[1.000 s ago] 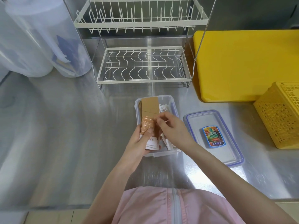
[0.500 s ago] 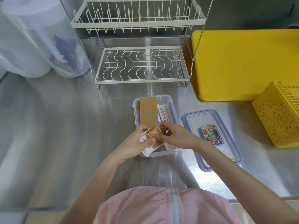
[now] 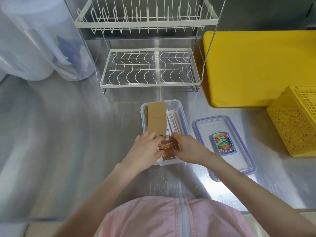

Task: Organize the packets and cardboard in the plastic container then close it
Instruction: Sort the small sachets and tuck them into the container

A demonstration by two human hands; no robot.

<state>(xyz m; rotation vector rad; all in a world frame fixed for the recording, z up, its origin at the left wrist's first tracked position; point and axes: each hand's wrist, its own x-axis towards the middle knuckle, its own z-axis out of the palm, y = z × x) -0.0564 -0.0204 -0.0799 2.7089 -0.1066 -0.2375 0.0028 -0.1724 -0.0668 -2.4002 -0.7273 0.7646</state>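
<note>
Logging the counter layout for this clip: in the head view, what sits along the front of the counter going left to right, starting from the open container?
plastic container with cardboard and white packets inside → lid lying flat on the counter → yellow basket.

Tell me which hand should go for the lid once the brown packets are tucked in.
Right. The lid lies on the counter just right of the container, beside the right hand. The left hand would probably have to cross over the container.
</note>
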